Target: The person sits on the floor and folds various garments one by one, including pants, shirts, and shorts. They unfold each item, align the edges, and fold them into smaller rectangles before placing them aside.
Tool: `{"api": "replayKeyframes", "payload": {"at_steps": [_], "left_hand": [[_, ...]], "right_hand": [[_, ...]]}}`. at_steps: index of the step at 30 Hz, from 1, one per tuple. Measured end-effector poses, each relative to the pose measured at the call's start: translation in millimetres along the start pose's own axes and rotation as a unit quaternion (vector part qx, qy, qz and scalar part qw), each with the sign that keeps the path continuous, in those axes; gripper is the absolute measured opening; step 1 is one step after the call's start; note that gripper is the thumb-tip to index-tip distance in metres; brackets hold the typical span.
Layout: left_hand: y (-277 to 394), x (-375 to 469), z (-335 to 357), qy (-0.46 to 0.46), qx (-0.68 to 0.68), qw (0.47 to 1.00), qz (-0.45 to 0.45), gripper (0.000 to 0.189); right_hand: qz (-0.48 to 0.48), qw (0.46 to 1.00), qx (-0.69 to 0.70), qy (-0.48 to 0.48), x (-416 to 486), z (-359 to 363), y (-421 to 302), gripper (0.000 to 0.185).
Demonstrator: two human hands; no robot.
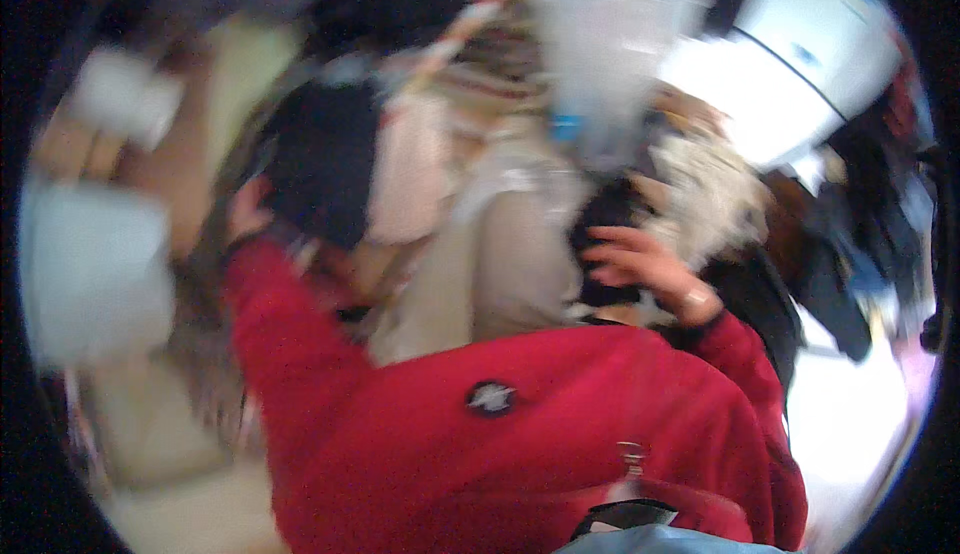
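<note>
The whole picture is smeared by motion. My left hand (250, 205), at the end of a red sleeve, is at the left edge of a dark cloth-like item (322, 156); whether it grips that item is too blurred to tell. My right hand (649, 265) has its fingers apart, with nothing visible in them. It hovers over or touches another black item (611, 212), and a crumpled cream cloth (709, 186) lies just beyond it. Between my hands are a pale pink item (412, 167) and my beige-trousered leg (525, 261).
A translucent whitish bag or bin (607, 51) stands ahead. At upper right is a large white container or appliance (810, 51). Pale blue-grey (97, 276) and white (124, 96) box-like things are at left. Dark items (825, 276) are heaped at right.
</note>
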State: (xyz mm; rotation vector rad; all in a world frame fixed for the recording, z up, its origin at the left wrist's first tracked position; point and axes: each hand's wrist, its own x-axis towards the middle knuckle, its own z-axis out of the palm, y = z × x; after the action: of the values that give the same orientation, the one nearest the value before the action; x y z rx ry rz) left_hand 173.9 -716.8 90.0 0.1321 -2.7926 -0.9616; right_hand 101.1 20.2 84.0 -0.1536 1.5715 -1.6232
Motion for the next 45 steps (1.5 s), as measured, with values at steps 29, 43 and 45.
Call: {"api": "replayKeyframes", "payload": {"at_steps": [29,43,45], "left_hand": [[428.1,34.6,371.5,-0.415,-0.155,0.890,0.103,0.033],[613.0,-119.9,529.8,-0.352,-0.093,0.617,0.698,0.077],[598.8,-115.2,543.6,-0.422,-0.023,0.651,0.631,0.084]], "right_hand": [[-0.118,0.683,-0.027,0.720,-310.5,-99.6,126.8,0.034],[0.029,0.513,-0.380,0.769,-291.8,-38.1,216.5,0.066],[-0.013,0.520,-0.424,0.742,-290.9,-38.8,196.0,0.069]]}}
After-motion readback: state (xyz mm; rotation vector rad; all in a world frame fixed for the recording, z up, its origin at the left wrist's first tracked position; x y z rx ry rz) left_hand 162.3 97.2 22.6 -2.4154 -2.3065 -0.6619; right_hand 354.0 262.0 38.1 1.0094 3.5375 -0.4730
